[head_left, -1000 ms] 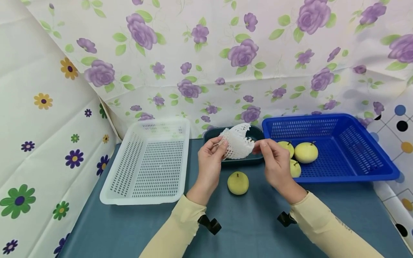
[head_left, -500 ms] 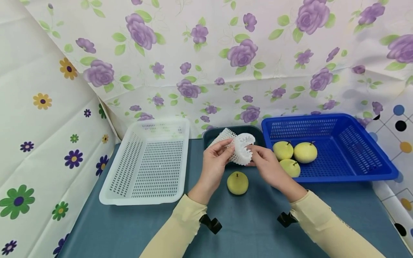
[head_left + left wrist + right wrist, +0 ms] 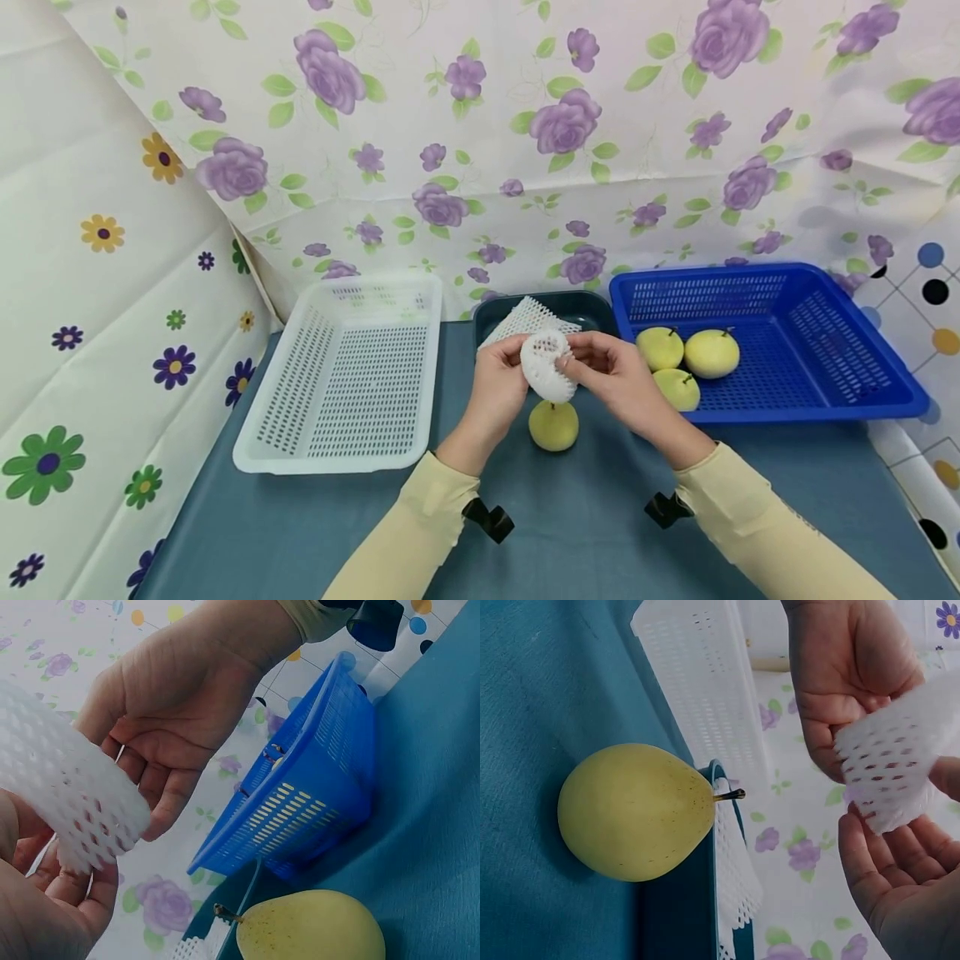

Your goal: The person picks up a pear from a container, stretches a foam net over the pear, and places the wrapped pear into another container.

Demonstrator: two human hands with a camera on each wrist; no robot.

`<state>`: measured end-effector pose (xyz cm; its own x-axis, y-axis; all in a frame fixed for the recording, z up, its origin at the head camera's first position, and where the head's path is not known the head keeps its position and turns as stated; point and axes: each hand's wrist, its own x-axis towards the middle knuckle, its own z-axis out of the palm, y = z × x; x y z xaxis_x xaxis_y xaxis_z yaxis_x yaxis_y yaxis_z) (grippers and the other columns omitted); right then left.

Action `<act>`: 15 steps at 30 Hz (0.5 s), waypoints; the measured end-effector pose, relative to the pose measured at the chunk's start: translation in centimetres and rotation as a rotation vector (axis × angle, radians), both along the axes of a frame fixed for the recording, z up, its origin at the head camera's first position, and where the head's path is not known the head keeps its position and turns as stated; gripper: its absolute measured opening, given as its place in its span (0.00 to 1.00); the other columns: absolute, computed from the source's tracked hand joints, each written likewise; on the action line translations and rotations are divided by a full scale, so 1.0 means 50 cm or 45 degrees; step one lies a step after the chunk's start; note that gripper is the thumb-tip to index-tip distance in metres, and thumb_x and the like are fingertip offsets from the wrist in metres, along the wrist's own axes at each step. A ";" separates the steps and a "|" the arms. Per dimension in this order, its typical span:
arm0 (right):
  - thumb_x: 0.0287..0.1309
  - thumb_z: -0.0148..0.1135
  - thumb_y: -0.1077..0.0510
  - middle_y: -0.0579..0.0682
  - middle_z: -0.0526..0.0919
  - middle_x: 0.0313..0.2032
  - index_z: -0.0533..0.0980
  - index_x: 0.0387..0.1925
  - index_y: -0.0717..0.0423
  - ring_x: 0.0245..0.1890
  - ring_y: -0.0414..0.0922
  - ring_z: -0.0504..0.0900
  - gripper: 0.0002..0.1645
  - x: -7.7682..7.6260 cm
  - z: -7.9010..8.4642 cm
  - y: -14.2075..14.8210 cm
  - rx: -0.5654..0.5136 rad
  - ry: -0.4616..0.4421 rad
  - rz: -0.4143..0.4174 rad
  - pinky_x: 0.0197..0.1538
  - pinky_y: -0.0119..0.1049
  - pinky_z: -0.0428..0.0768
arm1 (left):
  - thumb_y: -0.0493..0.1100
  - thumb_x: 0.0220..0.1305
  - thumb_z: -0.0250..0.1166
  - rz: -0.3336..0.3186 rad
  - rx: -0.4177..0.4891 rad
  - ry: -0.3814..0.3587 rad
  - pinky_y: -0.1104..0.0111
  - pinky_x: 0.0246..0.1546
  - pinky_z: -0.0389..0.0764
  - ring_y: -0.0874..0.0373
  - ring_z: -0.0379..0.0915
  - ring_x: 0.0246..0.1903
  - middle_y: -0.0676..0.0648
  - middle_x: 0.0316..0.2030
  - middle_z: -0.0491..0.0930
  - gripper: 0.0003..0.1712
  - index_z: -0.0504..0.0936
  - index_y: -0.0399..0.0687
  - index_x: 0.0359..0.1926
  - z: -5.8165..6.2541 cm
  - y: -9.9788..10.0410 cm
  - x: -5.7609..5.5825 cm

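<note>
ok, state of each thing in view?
Left hand: holds foam net
Right hand: holds foam net
Foam net: raised off table, mouth open
Single pear: on table, upright, unwrapped
Three pears: in blue basket, unwrapped
Blue basket: upright, holding those pears
Dark tray: upright, holding other netting
Other netting: lying in dark tray
White basket: upright, open-topped

A white foam net [image 3: 82,780] fills the left of the frame, held by the right hand [image 3: 180,705] at upper centre and the left hand [image 3: 56,911] at lower left; a blue basket [image 3: 341,761] slants right of centre; a yellow pear [image 3: 315,930], stem leftward, lies at bottom centre-right; blue-green cloth [image 3: 427,772] covers the right.
</note>
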<state>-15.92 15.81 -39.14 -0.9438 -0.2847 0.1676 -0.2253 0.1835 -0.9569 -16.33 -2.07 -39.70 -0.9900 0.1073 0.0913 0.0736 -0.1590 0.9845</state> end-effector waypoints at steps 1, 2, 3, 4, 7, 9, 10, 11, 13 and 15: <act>0.59 0.62 0.52 0.54 0.82 0.41 0.76 0.50 0.54 0.38 0.44 0.82 0.18 0.000 -0.001 0.001 0.000 0.009 0.004 0.39 0.36 0.83 | 0.34 0.59 0.64 -0.006 0.017 0.004 0.72 0.36 0.81 0.62 0.80 0.37 0.46 0.38 0.84 0.12 0.83 0.39 0.44 0.001 -0.001 0.000; 0.58 0.63 0.53 0.54 0.82 0.42 0.76 0.50 0.55 0.38 0.44 0.82 0.19 0.000 -0.002 0.001 -0.006 0.016 0.013 0.40 0.35 0.83 | 0.34 0.58 0.65 -0.012 0.039 0.010 0.71 0.38 0.82 0.60 0.81 0.39 0.44 0.39 0.85 0.12 0.83 0.39 0.45 0.002 -0.002 -0.001; 0.58 0.63 0.54 0.54 0.82 0.42 0.75 0.51 0.55 0.39 0.44 0.82 0.20 0.001 -0.001 0.002 -0.009 0.024 0.025 0.40 0.35 0.83 | 0.35 0.57 0.66 -0.015 0.062 0.018 0.70 0.40 0.82 0.59 0.81 0.41 0.43 0.40 0.85 0.13 0.83 0.39 0.45 0.003 -0.003 -0.001; 0.57 0.64 0.55 0.55 0.81 0.43 0.75 0.52 0.55 0.40 0.44 0.82 0.21 0.001 -0.001 0.002 -0.011 0.028 0.037 0.41 0.35 0.83 | 0.35 0.57 0.66 -0.016 0.080 0.031 0.70 0.40 0.82 0.58 0.81 0.41 0.42 0.41 0.84 0.14 0.83 0.39 0.45 0.005 -0.004 -0.001; 0.56 0.65 0.55 0.54 0.81 0.45 0.74 0.55 0.54 0.41 0.46 0.82 0.24 0.001 -0.002 0.004 -0.001 0.015 0.073 0.41 0.34 0.83 | 0.36 0.55 0.68 -0.001 0.110 0.069 0.68 0.40 0.82 0.56 0.82 0.40 0.41 0.41 0.84 0.15 0.82 0.36 0.46 0.008 -0.007 -0.001; 0.56 0.65 0.55 0.54 0.81 0.46 0.72 0.57 0.53 0.42 0.46 0.82 0.26 0.001 -0.002 0.005 0.028 -0.014 0.099 0.42 0.34 0.83 | 0.36 0.56 0.68 0.013 0.105 0.096 0.68 0.38 0.83 0.55 0.82 0.39 0.41 0.40 0.84 0.15 0.82 0.36 0.45 0.010 -0.009 0.000; 0.56 0.65 0.55 0.54 0.81 0.46 0.72 0.58 0.53 0.42 0.46 0.82 0.27 0.001 -0.002 0.006 0.048 -0.031 0.111 0.42 0.34 0.82 | 0.36 0.56 0.68 0.020 0.102 0.108 0.68 0.38 0.83 0.55 0.82 0.39 0.41 0.41 0.84 0.15 0.82 0.36 0.45 0.009 -0.010 -0.001; 0.56 0.65 0.54 0.54 0.81 0.47 0.71 0.59 0.53 0.42 0.46 0.82 0.28 0.002 -0.003 0.006 0.071 -0.052 0.123 0.42 0.33 0.82 | 0.36 0.56 0.68 0.025 0.100 0.114 0.68 0.37 0.83 0.55 0.82 0.39 0.41 0.41 0.84 0.15 0.82 0.36 0.45 0.009 -0.011 -0.001; 0.56 0.65 0.53 0.53 0.81 0.47 0.70 0.59 0.53 0.42 0.46 0.81 0.29 0.002 -0.004 0.007 0.121 -0.082 0.142 0.42 0.32 0.82 | 0.36 0.55 0.68 0.032 0.106 0.119 0.68 0.38 0.83 0.54 0.82 0.39 0.41 0.41 0.84 0.15 0.82 0.36 0.45 0.008 -0.013 -0.002; 0.57 0.65 0.51 0.53 0.81 0.45 0.71 0.58 0.53 0.41 0.46 0.82 0.28 0.003 -0.004 0.007 0.153 -0.107 0.147 0.42 0.33 0.82 | 0.35 0.55 0.68 0.034 0.115 0.122 0.68 0.39 0.83 0.54 0.82 0.40 0.40 0.41 0.84 0.15 0.82 0.36 0.45 0.006 -0.015 -0.002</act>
